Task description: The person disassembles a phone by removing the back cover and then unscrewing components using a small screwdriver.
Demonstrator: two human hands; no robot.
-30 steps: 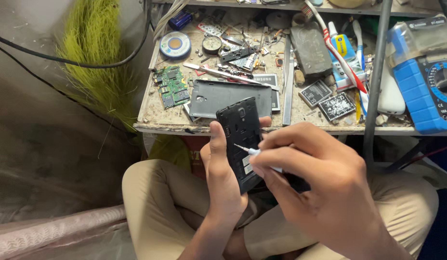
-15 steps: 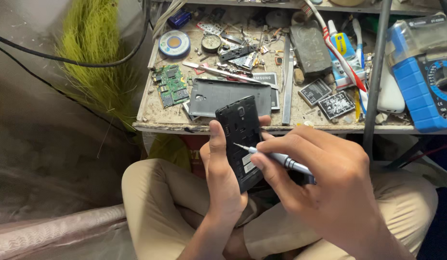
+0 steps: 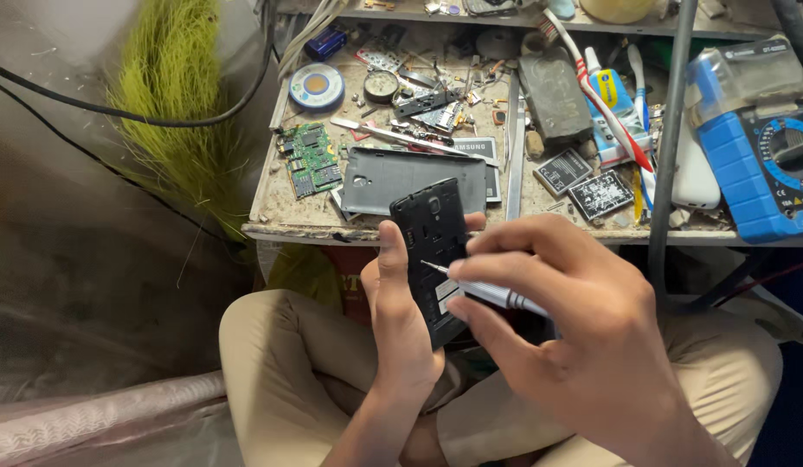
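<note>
A seated person holds an opened phone (image 3: 434,259) in the left hand (image 3: 400,320) and sets a screwdriver (image 3: 488,292) to its back with the right hand (image 3: 583,333).

The left hand is closed round the phone's lower half, thumb along its left edge, keeping it upright and steady above the lap, just in front of the bench (image 3: 272,220). The right hand pinches the screwdriver like a pen, its tip seemingly touching the phone's inner frame, though contact is hard to confirm. On the bench behind lie a grey back cover (image 3: 393,177), a green circuit board (image 3: 311,160), tweezers (image 3: 388,134), a blue multimeter (image 3: 765,147) and other small parts. A dark pole (image 3: 670,138) crosses the bench's right side.
</note>
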